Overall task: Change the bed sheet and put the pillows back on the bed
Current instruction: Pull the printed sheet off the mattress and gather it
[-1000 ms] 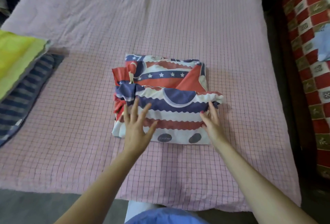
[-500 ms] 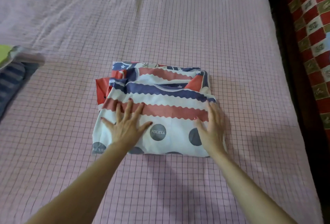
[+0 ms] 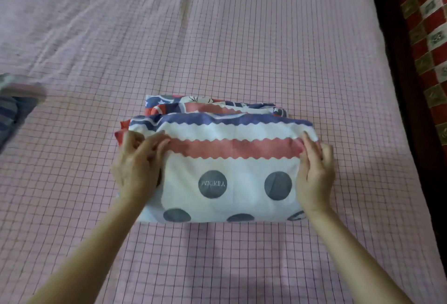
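A folded bed sheet (image 3: 229, 170), white with red and blue wavy stripes and grey dots, lies in the middle of the bed, which is covered in pink checked cloth (image 3: 266, 49). My left hand (image 3: 139, 165) grips the folded sheet's left edge, fingers curled over the red stripe. My right hand (image 3: 314, 173) holds the sheet's right edge, fingers curled round the side. Both forearms reach in from below.
A striped blue pillow or cushion (image 3: 12, 115) pokes in at the left edge of the bed. A red and white checked cloth (image 3: 428, 37) hangs beyond the bed's right side, past a dark gap. Wide pink bed surface lies all around the sheet.
Both hands slid from lying flat on top of the folded sheet out to its left and right edges and curled round them. The camera came closer.
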